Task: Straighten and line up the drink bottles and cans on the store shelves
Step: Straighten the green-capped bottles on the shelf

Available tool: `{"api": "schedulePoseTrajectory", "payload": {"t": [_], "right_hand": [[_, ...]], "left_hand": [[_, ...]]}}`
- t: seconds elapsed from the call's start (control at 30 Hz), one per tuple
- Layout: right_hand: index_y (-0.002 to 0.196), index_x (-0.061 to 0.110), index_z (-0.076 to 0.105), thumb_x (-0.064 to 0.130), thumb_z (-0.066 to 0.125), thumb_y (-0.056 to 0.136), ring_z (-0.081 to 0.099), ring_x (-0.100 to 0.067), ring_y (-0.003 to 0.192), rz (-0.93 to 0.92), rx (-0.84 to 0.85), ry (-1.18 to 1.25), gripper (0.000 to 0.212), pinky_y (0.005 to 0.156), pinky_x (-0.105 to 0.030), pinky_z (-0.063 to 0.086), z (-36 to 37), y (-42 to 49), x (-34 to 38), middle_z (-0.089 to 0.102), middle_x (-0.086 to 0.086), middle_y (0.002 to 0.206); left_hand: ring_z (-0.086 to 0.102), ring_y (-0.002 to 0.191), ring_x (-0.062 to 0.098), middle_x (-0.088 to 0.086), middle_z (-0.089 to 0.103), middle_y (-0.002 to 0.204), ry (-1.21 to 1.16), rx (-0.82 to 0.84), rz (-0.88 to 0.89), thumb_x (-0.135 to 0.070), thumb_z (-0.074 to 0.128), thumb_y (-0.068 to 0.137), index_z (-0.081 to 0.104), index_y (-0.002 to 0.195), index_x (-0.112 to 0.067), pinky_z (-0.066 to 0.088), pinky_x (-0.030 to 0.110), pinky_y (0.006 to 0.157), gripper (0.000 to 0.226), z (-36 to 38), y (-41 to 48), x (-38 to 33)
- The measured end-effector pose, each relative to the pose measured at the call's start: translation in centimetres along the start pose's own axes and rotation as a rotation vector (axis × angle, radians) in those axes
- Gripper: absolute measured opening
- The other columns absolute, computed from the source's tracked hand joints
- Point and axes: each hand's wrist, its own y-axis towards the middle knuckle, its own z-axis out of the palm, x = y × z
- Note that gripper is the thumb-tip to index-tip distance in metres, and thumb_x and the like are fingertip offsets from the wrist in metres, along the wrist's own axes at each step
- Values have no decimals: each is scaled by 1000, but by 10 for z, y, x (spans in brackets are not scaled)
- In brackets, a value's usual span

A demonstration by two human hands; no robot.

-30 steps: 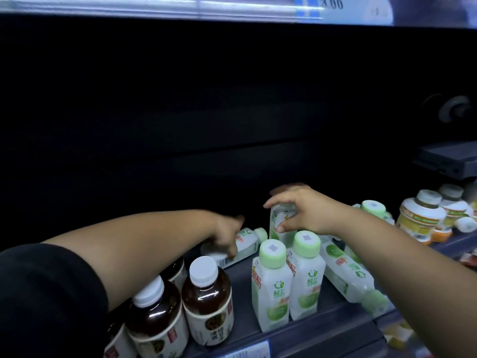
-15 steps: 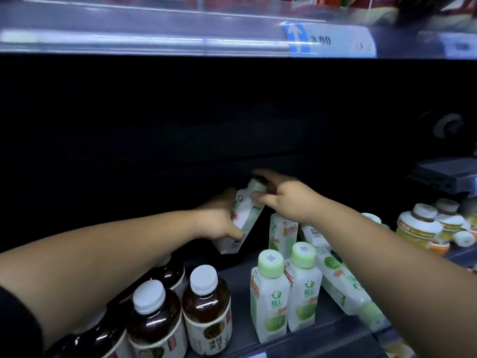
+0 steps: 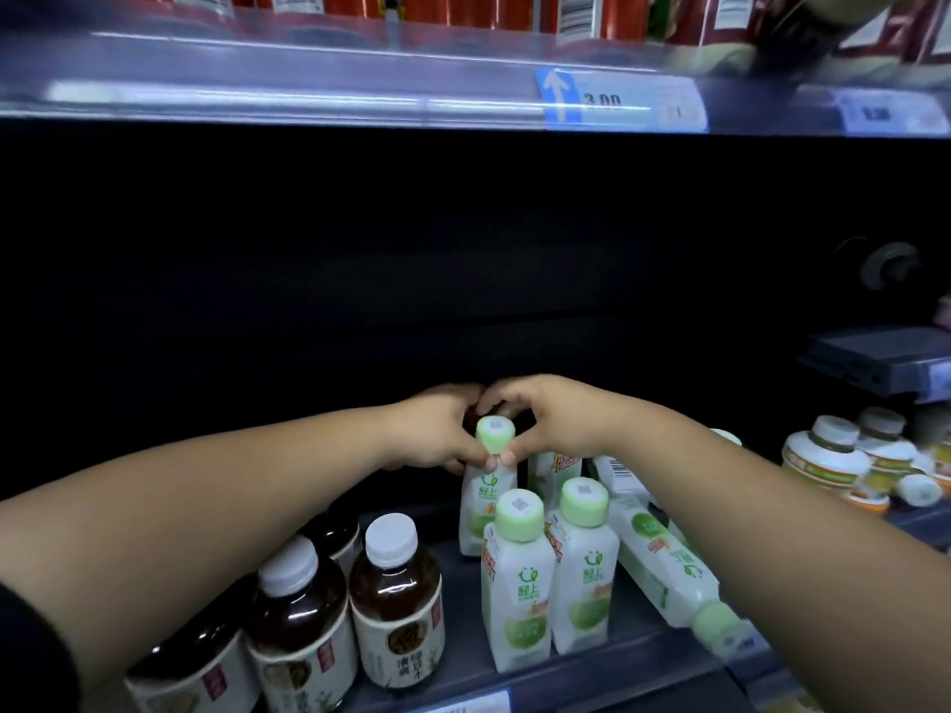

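A white bottle with a green cap [image 3: 483, 499] stands upright on the grey shelf [image 3: 607, 666], behind two more upright green-capped bottles [image 3: 517, 584] [image 3: 584, 563]. My left hand [image 3: 437, 434] and my right hand [image 3: 550, 419] both pinch its neck just under the cap. Another white-and-green bottle [image 3: 664, 563] lies on its side to the right, cap toward the shelf front. One more white bottle [image 3: 553, 468] stands behind, partly hidden by my right hand.
Brown tea bottles with white caps [image 3: 396, 599] [image 3: 298, 625] stand in rows at the left. Round white-and-yellow bottles [image 3: 823, 455] sit at the right. The upper shelf rail with a price tag [image 3: 617, 100] runs overhead. The shelf's back is dark.
The white bottle, lying on its side a second ago, was lifted tilted by both hands and now stands upright behind the front pair. Both hands now grip its neck.
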Motion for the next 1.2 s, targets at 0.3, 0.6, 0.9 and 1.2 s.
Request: {"api": "schedulePoseTrajectory", "payload": {"t": [0.3,0.6,0.9,1.2], "right_hand": [[135,31,58,42,72,87,56,-14,118,168,106,-468,52,93,-26,44,-42,-8,-22,58,5,136],[119,26,63,33,69,90,58,-18,105,85,88,-519,30,87,-31,49,-31,-2,-30,62,1,121],[123,23,64,20,74,88,62,-15,109,1,147,-153,37,88,-29,53,-32,-10,-43,65,5,120],[111,30,69,8,74,86,71,-12,97,-35,332,232,34,75,-28,59,-18,-18,-31,71,9,113]], "left_hand": [[63,75,6,-2,66,98,257,-11,-114,-8,82,76,64,112,-24,58,29,61,43,10,-10,-5],[67,93,16,-4,67,106,361,-82,-204,-19,82,78,65,119,-26,61,40,75,45,16,-17,-23],[66,96,13,1,67,111,229,-28,-277,-7,76,83,64,115,-23,58,28,78,37,18,-23,-33],[67,89,4,-9,71,100,239,98,-286,-12,75,85,66,109,-24,53,20,73,28,15,-31,-40]]}}
